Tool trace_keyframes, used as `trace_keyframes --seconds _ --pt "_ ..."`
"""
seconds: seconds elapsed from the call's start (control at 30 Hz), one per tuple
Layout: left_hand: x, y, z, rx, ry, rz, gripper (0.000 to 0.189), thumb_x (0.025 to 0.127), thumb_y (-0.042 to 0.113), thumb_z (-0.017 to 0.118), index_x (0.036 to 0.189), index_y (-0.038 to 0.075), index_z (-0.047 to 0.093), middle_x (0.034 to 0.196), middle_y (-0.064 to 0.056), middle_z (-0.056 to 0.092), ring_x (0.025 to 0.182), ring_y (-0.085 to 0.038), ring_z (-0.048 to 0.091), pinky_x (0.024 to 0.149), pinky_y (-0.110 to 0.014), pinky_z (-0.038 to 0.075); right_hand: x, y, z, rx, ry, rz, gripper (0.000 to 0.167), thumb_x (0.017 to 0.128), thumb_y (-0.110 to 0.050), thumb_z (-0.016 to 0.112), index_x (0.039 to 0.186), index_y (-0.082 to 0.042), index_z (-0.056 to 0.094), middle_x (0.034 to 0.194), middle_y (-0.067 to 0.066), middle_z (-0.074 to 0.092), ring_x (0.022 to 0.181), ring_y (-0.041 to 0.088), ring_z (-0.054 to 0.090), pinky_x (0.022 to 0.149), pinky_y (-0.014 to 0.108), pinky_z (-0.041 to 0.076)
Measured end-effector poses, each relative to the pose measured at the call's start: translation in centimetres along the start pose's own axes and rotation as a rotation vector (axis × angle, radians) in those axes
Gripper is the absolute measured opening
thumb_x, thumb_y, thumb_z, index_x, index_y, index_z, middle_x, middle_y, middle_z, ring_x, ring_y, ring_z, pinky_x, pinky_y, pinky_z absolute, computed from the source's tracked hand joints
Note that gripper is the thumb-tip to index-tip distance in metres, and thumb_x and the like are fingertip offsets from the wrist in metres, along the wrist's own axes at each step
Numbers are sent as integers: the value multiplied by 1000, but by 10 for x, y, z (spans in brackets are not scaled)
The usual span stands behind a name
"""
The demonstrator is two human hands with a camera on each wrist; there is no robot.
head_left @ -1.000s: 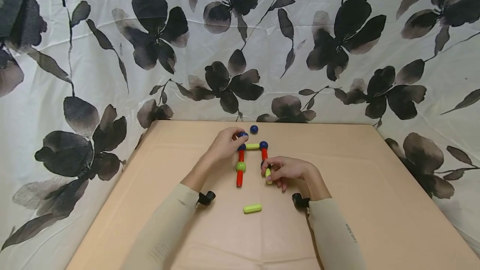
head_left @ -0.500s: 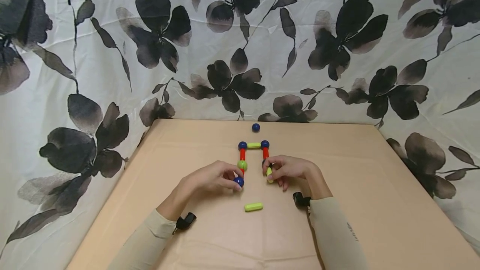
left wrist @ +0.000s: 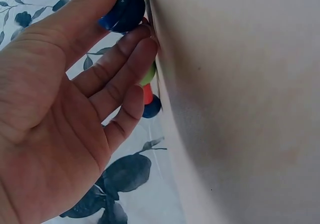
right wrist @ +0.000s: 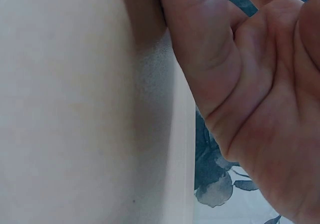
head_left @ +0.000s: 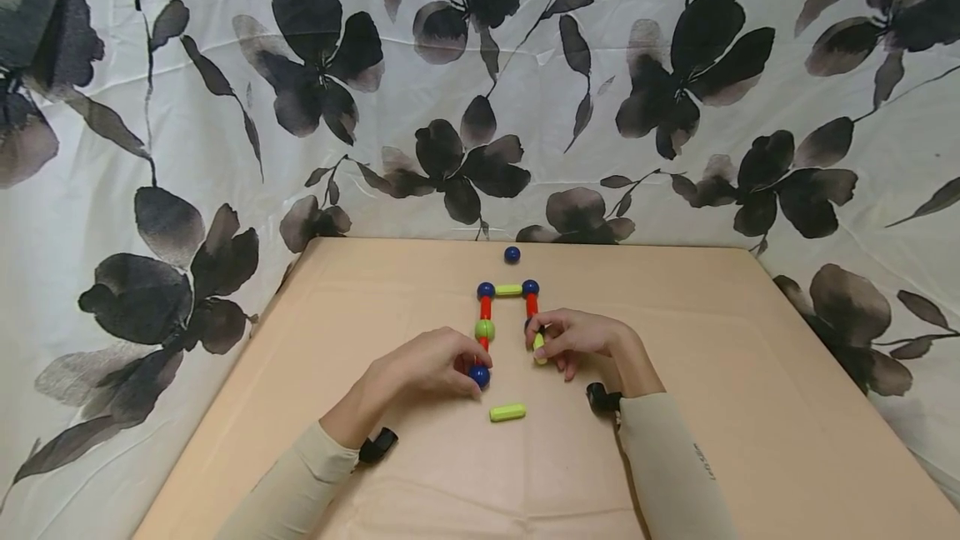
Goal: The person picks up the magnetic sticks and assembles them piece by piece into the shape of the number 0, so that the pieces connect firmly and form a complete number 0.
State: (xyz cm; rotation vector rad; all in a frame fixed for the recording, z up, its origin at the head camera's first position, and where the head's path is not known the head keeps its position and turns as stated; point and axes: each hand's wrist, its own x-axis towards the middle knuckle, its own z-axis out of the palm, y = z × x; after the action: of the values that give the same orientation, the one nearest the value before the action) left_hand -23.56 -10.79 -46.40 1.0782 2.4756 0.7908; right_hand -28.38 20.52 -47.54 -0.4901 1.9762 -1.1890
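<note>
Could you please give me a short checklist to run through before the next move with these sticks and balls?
1. Left hand pinching a blue ball: ok.
2. That ball fixed to the near red stick: cannot tell, contact unclear.
3. Right hand holding a green stick: ok.
4. Held stick's far end joined: cannot tell, fingers cover it.
5. Loose green stick lying close by: ok.
6. Far blue ball attached: not ok, it lies alone.

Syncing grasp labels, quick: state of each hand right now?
Left hand: closed, pinching the blue ball nearest the person.
Right hand: closed, holding a yellow-green stick.
</note>
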Motion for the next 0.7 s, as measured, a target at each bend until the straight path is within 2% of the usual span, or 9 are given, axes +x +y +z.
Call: trace_keyframes --seconds 0.3,0.7 --pt "-1 5 1 85 2 -8 41 81 37 91 117 23 77 95 13 69 88 -14 64 80 -25 51 -1 0 -1 12 1 6 30 98 -18 74 125 -9 62 76 8 57 59 21 57 54 30 57" --pt "-1 8 3 125 4 -23 43 90 48 80 125 23 76 98 10 67 89 -13 61 77 -25 48 0 2 0 2 -3 -3 30 98 -17 73 125 -8 62 75 7 57 57 19 57 53 31 57"
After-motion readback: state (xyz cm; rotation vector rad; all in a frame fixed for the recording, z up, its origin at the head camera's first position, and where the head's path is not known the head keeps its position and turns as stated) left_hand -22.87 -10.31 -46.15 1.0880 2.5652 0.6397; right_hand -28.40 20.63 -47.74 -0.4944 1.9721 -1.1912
